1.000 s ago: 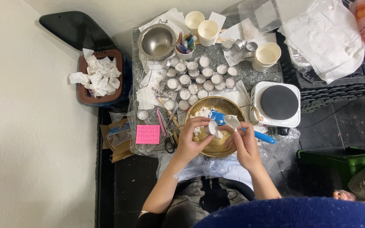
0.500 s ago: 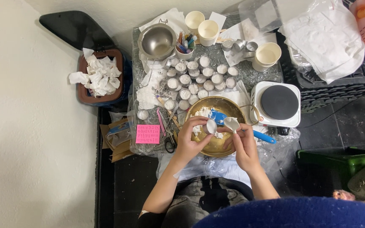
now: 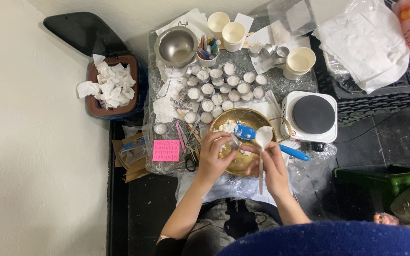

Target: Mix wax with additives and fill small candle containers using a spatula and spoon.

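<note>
My left hand [image 3: 214,154] is over the near-left rim of the brass bowl [image 3: 262,118], fingers curled closed around a small cup [image 3: 234,141]; the cup is mostly hidden by the fingers, so its contents cannot be told. My right hand [image 3: 271,163] is just beside it at the bowl's near edge, pinched closed on the handle of a white spoon [image 3: 263,137]. The spoon bowl is raised above the brass bowl, touching or just over the blue spatula [image 3: 281,147]; which, I cannot tell. The spatula lies across the brass bowl's right rim, handle pointing toward the hot plate [image 3: 313,115]. White flakes [image 3: 225,127] sit in the bowl's left part.

Beyond the bowl, rows of small filled cups [image 3: 219,87] stand on the desk [image 3: 281,85]. A steel pot [image 3: 176,46] stands at the far left, paper cups [image 3: 233,35] to its right. A pink card [image 3: 166,150] lies left of my left hand. A bin of crumpled tissues [image 3: 110,85] is on the floor, well apart.
</note>
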